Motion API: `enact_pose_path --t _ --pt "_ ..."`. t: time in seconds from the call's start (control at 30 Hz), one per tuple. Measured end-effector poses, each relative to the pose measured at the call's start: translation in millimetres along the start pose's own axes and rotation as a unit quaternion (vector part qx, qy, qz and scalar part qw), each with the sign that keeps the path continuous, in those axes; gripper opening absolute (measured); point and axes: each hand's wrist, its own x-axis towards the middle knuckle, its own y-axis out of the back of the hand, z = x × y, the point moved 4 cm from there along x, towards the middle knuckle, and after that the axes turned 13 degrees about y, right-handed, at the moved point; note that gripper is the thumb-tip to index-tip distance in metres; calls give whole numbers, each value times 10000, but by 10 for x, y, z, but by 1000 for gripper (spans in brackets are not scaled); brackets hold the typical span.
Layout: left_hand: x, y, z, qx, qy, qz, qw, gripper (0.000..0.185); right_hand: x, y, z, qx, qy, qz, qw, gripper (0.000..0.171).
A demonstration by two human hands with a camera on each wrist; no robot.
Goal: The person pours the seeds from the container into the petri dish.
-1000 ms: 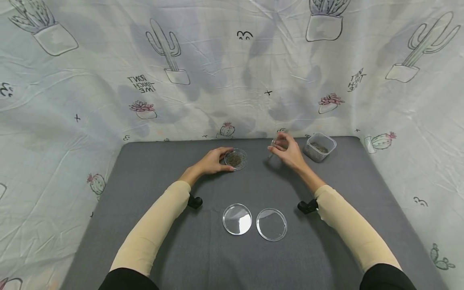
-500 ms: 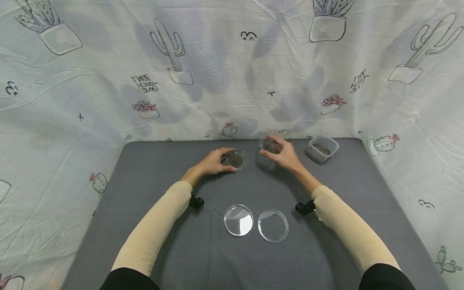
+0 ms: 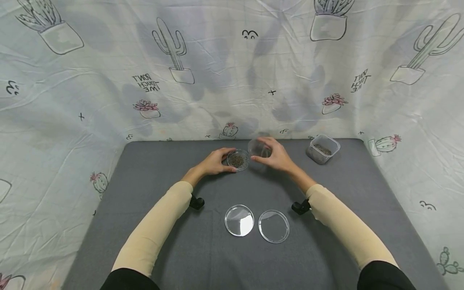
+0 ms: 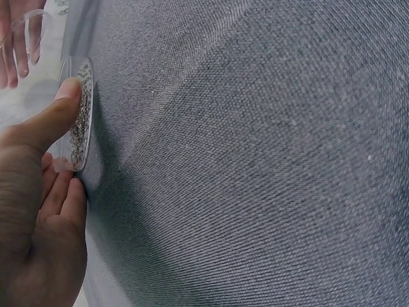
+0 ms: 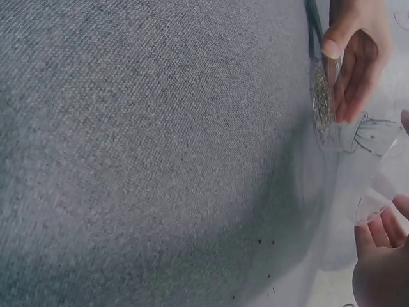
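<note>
In the head view my left hand grips a clear petri dish by its left side, thumb at the near edge and fingers at the far edge. Small brown-grey grains are spread in the dish, and they show through its wall in the left wrist view. My right hand holds a clear petri dish lid tilted, just right of the dish. In the right wrist view the lid is raised off the cloth, between fingers and thumb, with the grain-filled dish beyond it.
A square clear plastic tub with dark grains stands at the back right. Nearer lie two clear round dish pieces, one on the left and one on the right. Grey cloth covers the table; a patterned curtain hangs behind.
My right hand has moved left with the lid, from near the tub to beside the dish, and the lid has turned from edge-on to showing its face. My left hand stays on the dish.
</note>
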Motion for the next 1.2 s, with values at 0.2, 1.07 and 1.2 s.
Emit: enact_pose_path --t 0.2,1.07,1.2 --pt "1 -1 -14 29 1 -7 10000 86 56 -98 -45 -327 154 -321 9988 83" --pt "40 30 -42 -50 86 -110 9999 91 276 -496 -185 -934 599 -1137 9873 91" --pt "49 30 -50 -102 86 -130 9998 89 299 -545 -192 -1004 702 -1163 9856 90"
